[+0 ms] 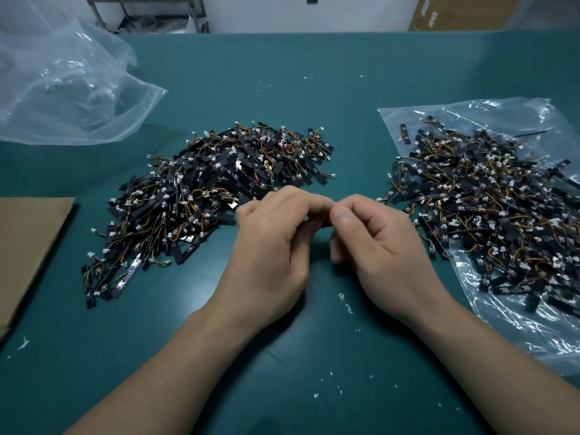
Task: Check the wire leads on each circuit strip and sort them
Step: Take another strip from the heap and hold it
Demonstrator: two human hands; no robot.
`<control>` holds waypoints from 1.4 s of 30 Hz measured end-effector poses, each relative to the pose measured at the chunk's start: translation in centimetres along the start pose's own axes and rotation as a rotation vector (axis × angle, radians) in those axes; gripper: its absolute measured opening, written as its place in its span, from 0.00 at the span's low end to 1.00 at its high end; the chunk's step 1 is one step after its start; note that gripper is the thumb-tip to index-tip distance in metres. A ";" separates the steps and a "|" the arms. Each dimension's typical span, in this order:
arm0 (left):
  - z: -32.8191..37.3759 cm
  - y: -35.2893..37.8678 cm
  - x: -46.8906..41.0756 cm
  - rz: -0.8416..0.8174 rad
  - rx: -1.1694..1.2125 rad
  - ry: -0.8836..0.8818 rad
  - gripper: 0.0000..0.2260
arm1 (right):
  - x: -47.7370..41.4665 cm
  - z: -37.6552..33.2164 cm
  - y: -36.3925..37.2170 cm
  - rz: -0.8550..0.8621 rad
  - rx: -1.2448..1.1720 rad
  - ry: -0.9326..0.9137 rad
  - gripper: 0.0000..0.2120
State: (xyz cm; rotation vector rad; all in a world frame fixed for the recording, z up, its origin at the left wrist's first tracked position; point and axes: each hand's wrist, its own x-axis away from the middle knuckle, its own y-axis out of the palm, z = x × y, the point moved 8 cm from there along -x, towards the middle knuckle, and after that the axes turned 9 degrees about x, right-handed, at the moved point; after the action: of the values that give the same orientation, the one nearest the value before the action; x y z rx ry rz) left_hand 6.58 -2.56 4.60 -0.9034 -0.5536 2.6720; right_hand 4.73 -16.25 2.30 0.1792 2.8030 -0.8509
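Both forearms enter from the bottom edge and angle inward to meet over the middle of the teal table, with white flecks scattered on it around them.

The sorting looks well under way but far from over. A left pile of black strips with orange-and-yellow leads and white connectors lies loose on the table. A right pile of the same parts lies on a flattened clear bag. Both heaps are large, and nothing shows which is checked and which still waits, so I judge that many strips remain. A second, crumpled bag sits at the far left, and a cardboard sheet lies at the left edge.

The left hand and the right hand are held knuckles-up in the gap between the piles, touching at the fingertips. Each grip is closed small, with the fingers curled under and the thumb tip pressed toward them. Only a dark sliver shows between the two thumbs. I take it to be one circuit strip, pinched from both sides for inspection. Its wire leads are hidden behind the fingers, so their condition cannot be told
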 end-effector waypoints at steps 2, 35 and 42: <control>0.2 -0.2 0.0 0.023 0.020 0.038 0.12 | 0.0 0.1 -0.2 0.025 -0.025 0.027 0.20; -0.8 -0.1 0.1 0.024 0.341 -0.224 0.07 | 0.4 -0.4 0.2 -0.068 -0.174 -0.036 0.14; -0.6 0.2 0.1 -0.043 0.356 -0.226 0.09 | 0.2 -0.1 -0.1 -0.023 -0.238 0.009 0.14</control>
State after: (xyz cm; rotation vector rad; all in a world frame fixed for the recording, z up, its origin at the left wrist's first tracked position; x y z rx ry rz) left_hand 6.91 -2.55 4.01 -0.4902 -0.1278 2.7259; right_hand 4.48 -16.25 2.39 0.1141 2.8895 -0.5157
